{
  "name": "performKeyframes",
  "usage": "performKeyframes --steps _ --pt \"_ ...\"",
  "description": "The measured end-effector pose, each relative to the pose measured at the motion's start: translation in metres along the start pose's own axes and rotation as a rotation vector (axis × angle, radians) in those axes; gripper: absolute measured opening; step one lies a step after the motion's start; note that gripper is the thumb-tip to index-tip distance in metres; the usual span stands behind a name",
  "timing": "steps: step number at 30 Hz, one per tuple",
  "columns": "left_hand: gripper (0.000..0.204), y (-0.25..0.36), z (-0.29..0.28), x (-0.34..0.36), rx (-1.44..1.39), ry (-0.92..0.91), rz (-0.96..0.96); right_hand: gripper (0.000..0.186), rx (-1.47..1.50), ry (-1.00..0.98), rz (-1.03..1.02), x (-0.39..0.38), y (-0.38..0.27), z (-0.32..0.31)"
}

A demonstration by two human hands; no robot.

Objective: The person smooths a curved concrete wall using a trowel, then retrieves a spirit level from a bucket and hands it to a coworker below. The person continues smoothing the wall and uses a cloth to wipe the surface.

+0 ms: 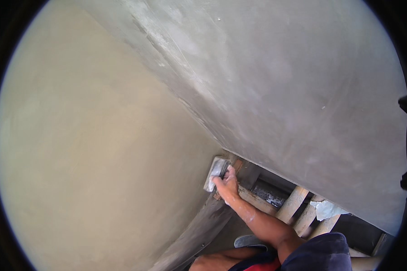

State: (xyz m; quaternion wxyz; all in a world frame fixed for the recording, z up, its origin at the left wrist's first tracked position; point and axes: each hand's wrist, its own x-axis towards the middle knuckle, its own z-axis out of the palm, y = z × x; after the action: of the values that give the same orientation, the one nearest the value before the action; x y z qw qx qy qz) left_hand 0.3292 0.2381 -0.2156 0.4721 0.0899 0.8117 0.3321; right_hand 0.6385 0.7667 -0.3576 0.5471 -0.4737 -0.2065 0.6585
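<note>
My right hand (229,184), flecked with whitish paste, reaches up from the lower right and is closed around the grip of a small plastering float (216,170). The float has a pale, rectangular, smeared plate. It lies against or very near the lower right edge of a beige plastered wall (104,149), just below the corner with a grey wall (294,90). Whether its whole face touches the plaster I cannot tell. The fingertips are partly hidden behind the grip. My left hand is out of the picture.
Round poles (293,204) stand or lie below the grey wall, with a torn pale sheet (328,210) across them. Dark gaps show between. A wooden board (257,200) runs beneath my forearm. My bent leg (212,263) and a grey rounded object (248,241) are at the bottom.
</note>
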Motion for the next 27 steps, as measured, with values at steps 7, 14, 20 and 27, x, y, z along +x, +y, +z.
performKeyframes --steps 7,14,20,27 --pt "0.055 0.010 0.011 -0.018 0.097 0.062 0.015 0.062 0.083 -0.027 -0.046 0.042 0.013 0.004" --pt "0.063 -0.003 0.014 -0.010 0.027 0.102 0.061 0.045 0.007 -0.074 -0.170 0.023 -0.026 0.029" --pt "0.072 -0.010 0.012 0.005 0.020 0.078 -0.015 0.096 0.029 -0.261 -0.383 -0.029 -0.092 0.070" --pt "0.075 -0.011 0.008 0.006 0.043 0.073 0.096 0.086 0.015 -0.333 -0.472 -0.051 -0.028 0.027"
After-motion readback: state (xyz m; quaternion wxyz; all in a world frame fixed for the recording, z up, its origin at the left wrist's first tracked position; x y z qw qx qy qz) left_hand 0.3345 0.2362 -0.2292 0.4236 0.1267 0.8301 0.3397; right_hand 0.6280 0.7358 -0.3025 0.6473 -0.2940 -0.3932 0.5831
